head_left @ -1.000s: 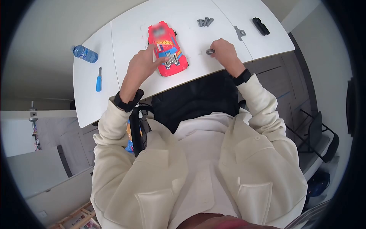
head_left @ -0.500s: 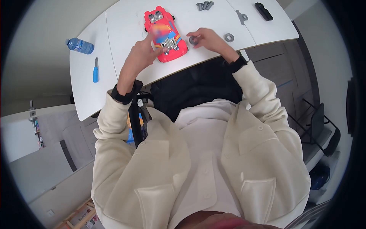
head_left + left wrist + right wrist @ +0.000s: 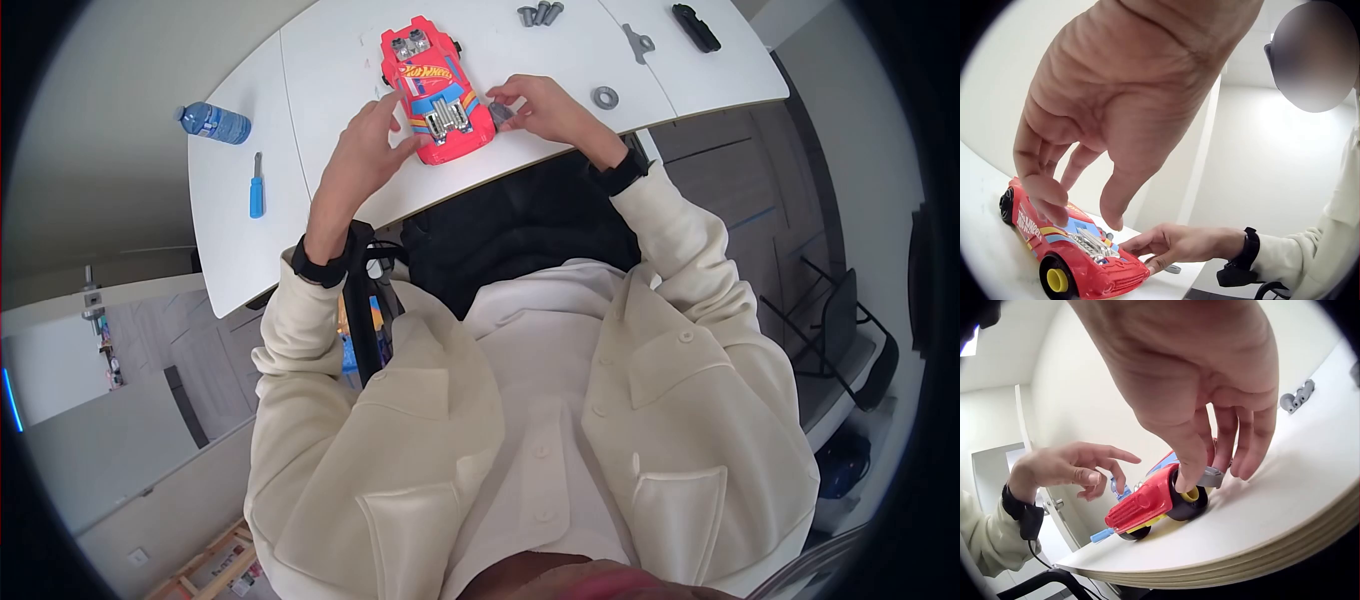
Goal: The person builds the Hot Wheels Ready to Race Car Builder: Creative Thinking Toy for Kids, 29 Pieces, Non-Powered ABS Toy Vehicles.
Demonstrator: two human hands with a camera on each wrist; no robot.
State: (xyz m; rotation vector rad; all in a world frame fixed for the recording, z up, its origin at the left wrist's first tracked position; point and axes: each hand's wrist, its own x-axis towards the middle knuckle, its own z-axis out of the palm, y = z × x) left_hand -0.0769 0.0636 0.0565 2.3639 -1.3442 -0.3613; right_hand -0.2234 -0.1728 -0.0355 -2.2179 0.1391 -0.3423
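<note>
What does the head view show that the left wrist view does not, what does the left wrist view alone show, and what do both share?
Only the head view shows the water bottle, the blue screwdriver and the grey bolts. Only the left wrist view shows a yellow wheel hub. Both show the red toy car, the left hand, the right hand and the white table.

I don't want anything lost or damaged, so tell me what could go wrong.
The red toy car might roll if nudged: the right hand holds the small grey part beside a wheel, and the left hand appears not to grip it. The loose grey ring lies near the table's edge, so the right hand could knock it off while moving back.
</note>
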